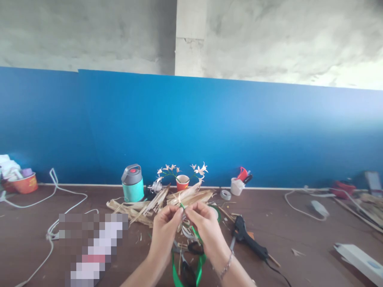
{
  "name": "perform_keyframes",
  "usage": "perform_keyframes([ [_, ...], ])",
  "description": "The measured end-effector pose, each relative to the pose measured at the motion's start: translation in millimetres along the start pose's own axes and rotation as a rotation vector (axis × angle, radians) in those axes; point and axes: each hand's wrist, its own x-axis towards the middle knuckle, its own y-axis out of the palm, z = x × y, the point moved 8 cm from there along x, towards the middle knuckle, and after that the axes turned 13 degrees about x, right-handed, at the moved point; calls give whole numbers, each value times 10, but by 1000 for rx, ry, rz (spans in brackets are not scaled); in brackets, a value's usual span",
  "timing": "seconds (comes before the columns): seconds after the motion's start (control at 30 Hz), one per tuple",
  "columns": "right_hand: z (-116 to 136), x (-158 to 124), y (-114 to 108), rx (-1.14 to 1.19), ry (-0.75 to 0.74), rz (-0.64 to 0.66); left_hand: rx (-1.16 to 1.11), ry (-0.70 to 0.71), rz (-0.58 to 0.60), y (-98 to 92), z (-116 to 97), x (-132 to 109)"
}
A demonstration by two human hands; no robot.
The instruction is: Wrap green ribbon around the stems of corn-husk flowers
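Note:
My left hand [167, 224] and my right hand [204, 223] meet at the centre, fingertips pinched together on a small green piece [182, 205] with a pale tip above it. Green tape [199, 267] hangs below my right hand in a loop. Under my hands lie scissors [188, 271] with black handles, partly hidden. Dry husks [191, 196] spread just beyond my fingers. Behind them stands a red and white paper cup [182, 183] with green stems bearing pale flowers [201, 170].
A teal flask [133, 186] stands back left. A white cup [237, 186] holds red and black tools, beside a tape roll [225, 194]. A black glue gun [249, 239] lies right of my hands. White cables [70, 207] cross the left; a white box [360, 261] lies far right.

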Motion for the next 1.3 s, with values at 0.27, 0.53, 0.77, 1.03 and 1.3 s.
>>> perform_keyframes([
  [0.27, 336, -170, 134, -546, -496, -12, 52, 44, -22, -9, 15, -27],
  [0.53, 299, -146, 140, -518, -427, 36, 65, 36, -16, -57, 12, 29],
  [0.77, -123, 10, 44, 52, 262, 173, 30, 47, 112, 22, -107, 50],
  [1.03, -282, -24, 97, 325, 396, 218, 43, 72, 158, 67, -156, 40],
  [1.3, 26, 3, 24, -76, 7, 66, -45, -97, 49, 15, -39, 31],
])
